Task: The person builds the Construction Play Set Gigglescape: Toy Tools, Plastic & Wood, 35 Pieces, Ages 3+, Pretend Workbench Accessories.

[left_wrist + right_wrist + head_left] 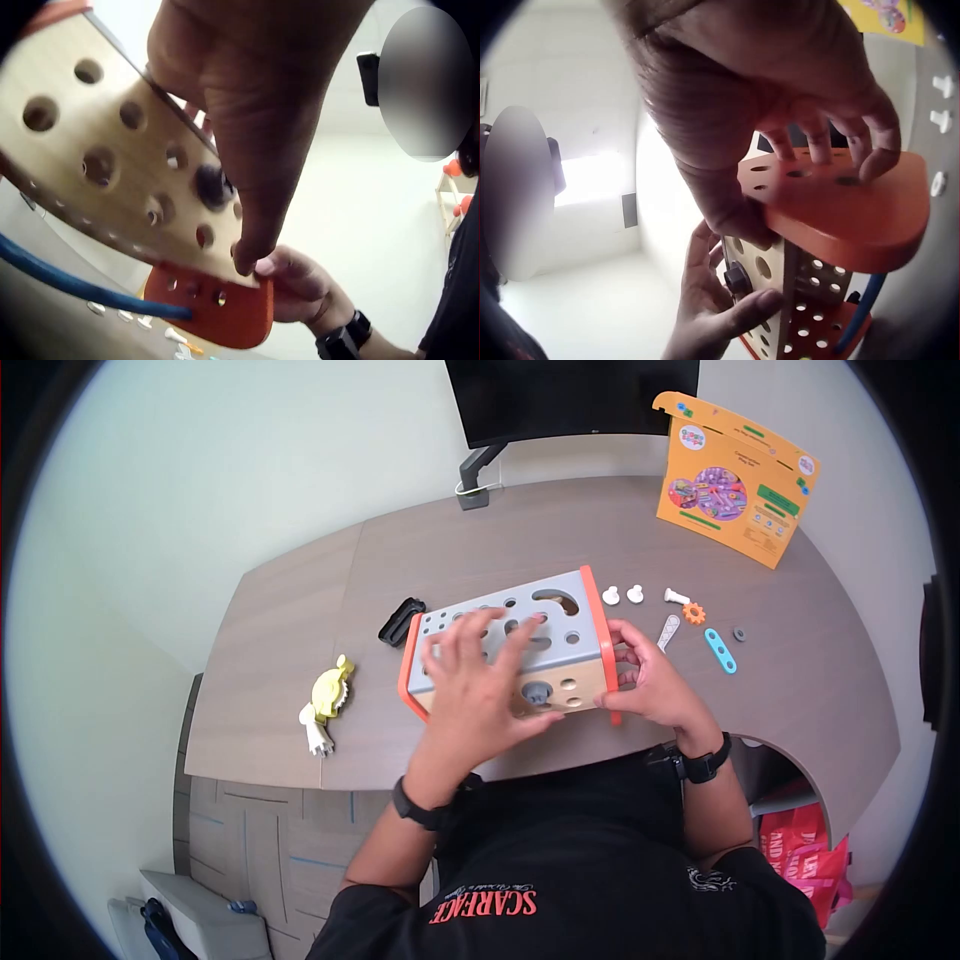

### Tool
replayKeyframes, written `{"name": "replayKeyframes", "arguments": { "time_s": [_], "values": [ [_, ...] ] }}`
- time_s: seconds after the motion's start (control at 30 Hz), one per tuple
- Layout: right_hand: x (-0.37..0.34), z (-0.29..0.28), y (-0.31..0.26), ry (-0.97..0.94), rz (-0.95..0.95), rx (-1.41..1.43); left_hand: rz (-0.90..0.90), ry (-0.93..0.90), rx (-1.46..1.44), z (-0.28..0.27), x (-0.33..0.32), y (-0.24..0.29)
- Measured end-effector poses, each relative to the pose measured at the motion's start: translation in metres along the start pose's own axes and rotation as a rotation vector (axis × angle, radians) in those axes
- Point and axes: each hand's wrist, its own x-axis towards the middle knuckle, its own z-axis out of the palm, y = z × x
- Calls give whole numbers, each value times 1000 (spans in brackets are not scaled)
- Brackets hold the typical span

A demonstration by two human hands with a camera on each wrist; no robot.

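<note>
The right hand (655, 690) gripped the orange end panel (840, 206); the left hand (470, 700) spread loosely over the box (556, 625). Alignment likely required even pressure.

The gray-brown table (285, 610) is bearing a yellow toothed piece (329, 693) and a black tray (402, 622). White pegs (635, 595), an orange gear (694, 614) and a turquoise strip (720, 651) are lying rightward, while a printed orange box (742, 500) is standing near the far edge.
</note>
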Motion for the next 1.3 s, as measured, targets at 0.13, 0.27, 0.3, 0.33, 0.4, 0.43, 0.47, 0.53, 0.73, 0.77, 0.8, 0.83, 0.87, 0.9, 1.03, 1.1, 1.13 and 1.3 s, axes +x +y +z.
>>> {"name": "replayKeyframes", "arguments": {
  "time_s": [0.13,0.27,0.3,0.33,0.4,0.43,0.47,0.53,0.73,0.77,0.8,0.83,0.87,0.9,1.03,1.1,1.13,1.3],
  "values": [
    [2,-8,12,-44,16,37,-169,-169,108,-21,-7,-34],
    [6,-10,18,-72,47,79,-216,-297,21,-26,-16,-62],
    [4,-8,16,-87,77,105,-244,-338,-11,-27,-17,-66],
    [4,-5,11,-100,106,129,-244,-333,-27,-27,-19,-66],
    [7,-6,10,-124,117,154,-242,-316,-62,-24,-23,-68],
    [9,-6,16,-136,103,156,-223,-292,-50,-22,-23,-68],
    [6,-6,20,-149,99,160,-208,-275,-42,-19,-26,-67],
    [3,-5,21,-153,160,189,-199,-259,-63,-15,-31,-65],
    [5,3,35,-162,201,247,-250,-279,-112,-18,-29,-62],
    [4,4,38,-166,208,266,-272,-296,-100,-23,-29,-60],
    [5,7,38,-178,190,250,-294,-310,-88,-26,-28,-60],
    [5,9,38,-190,171,238,-303,-315,-85,-28,-28,-61],
    [6,12,38,-201,153,225,-310,-321,-84,-31,-28,-64],
    [7,14,39,-210,149,240,-317,-327,-82,-33,-29,-67],
    [14,13,66,-159,-2,218,-331,-335,-56,-37,-30,-76],
    [16,3,78,-130,-27,234,-313,-320,-57,-36,-32,-81],
    [23,-8,77,-134,21,274,-309,-315,-51,-36,-32,-82],
    [66,-54,48,-97,132,-177,-329,-296,-46,-34,-34,-81]
  ]
}}
